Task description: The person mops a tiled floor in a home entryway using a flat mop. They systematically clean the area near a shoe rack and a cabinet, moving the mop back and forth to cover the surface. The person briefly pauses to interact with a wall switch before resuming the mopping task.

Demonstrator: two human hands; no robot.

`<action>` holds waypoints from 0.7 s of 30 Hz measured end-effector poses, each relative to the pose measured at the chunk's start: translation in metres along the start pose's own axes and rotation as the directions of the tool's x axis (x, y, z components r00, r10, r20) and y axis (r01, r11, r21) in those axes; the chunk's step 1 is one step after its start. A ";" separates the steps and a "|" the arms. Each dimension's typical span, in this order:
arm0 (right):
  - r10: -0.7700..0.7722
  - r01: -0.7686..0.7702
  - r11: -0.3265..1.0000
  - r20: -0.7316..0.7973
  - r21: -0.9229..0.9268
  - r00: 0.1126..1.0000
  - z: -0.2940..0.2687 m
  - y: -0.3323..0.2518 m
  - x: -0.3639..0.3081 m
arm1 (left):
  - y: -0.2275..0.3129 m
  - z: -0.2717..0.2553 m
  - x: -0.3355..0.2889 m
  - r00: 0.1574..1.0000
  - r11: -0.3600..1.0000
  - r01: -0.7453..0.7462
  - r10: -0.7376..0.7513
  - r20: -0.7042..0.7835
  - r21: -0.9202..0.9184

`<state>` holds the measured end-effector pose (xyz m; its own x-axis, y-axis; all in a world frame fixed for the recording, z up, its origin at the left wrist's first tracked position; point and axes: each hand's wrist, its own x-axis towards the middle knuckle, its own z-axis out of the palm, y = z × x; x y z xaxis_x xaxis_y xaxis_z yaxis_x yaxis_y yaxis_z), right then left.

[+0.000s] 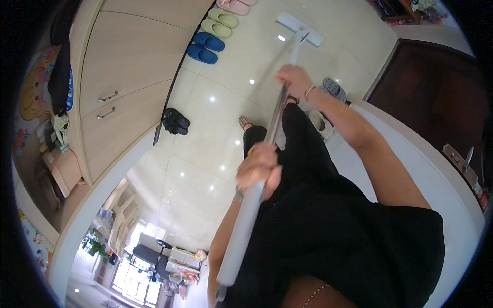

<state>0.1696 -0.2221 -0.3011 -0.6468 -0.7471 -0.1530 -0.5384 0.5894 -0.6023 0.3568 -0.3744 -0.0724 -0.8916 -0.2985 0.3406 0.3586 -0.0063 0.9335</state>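
A flat mop (pixel 239 246) with a thick white grip, a metal pole and a wide white head runs slantwise up through the head view. My left hand (pixel 259 167) is wrapped round the upper part of the handle, close to my body. Farther down the pole, my right hand (pixel 295 81) grips it, with the arm stretched forward. The mop head (pixel 286 21) lies on the glossy tiled floor (pixel 205 154) at the far side, beyond my feet. Both hands look slightly blurred.
On the left, blue slippers (pixel 203 53), green slippers (pixel 215 29) and black shoes (pixel 176 121) stand along a wooden cabinet (pixel 128 61). Grey clogs (pixel 334 90) and a white shoe (pixel 318 123) sit right of my legs, near a dark door (pixel 431 92).
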 end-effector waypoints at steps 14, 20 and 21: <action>-0.042 0.033 0.977 0.037 0.212 0.998 0.107 -0.181 -0.043 | 0.141 -0.116 -0.095 0.904 0.838 0.428 -0.386 -0.185 0.339; -0.087 -0.015 0.921 0.243 0.389 0.966 0.146 -0.333 -0.070 | 0.242 -0.147 -0.102 0.907 0.764 0.421 -0.337 -0.254 0.490; -0.116 0.001 0.914 0.259 0.406 0.959 0.143 -0.334 -0.066 | 0.242 -0.153 -0.098 0.913 0.759 0.409 -0.336 -0.233 0.507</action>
<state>0.4695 -0.4133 -0.2025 -0.4181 -0.8644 -0.2792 -0.2736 0.4130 -0.8687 0.5735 -0.4926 0.1027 -0.8698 -0.4925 -0.0289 -0.2323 0.3572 0.9047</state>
